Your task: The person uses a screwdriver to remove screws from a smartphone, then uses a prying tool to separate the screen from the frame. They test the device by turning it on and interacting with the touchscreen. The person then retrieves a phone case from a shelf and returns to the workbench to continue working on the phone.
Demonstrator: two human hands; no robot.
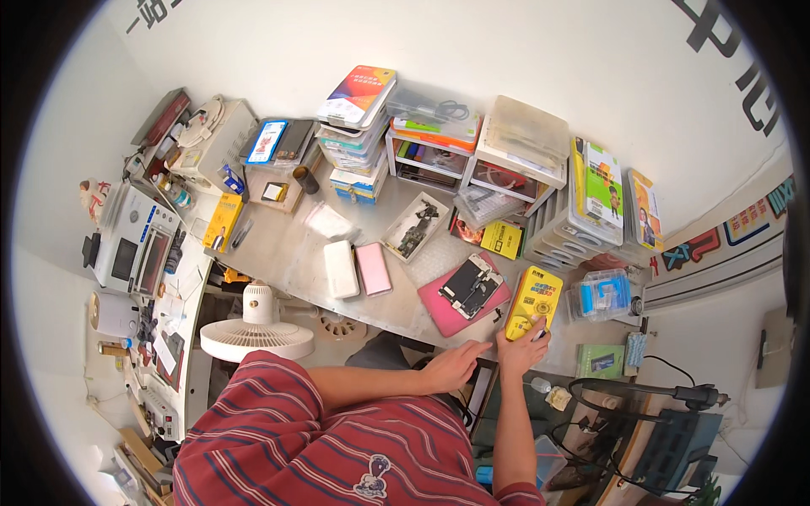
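My right hand (521, 352) grips the near end of a yellow box (535, 301) with printing on it. It is held at the front edge of the workbench, tilted away from me. To its left is my left hand (456, 368), empty, with fingers stretched toward the box but apart from it. Just beyond my hands a disassembled phone (472, 287) lies on a pink mat (439, 314), its dark inside facing up. Left of the mat are a pink phone-like slab (373, 269) and a white one (341, 270).
A tray of small parts (415, 226) sits mid-bench. Along the back stand stacked boxes (354, 139) and drawer units (432, 160). Clear plastic boxes (603, 295) lie at the right. A white fan (256, 333) is in front at left. A black hose-like arm (624, 386) curves near my right forearm.
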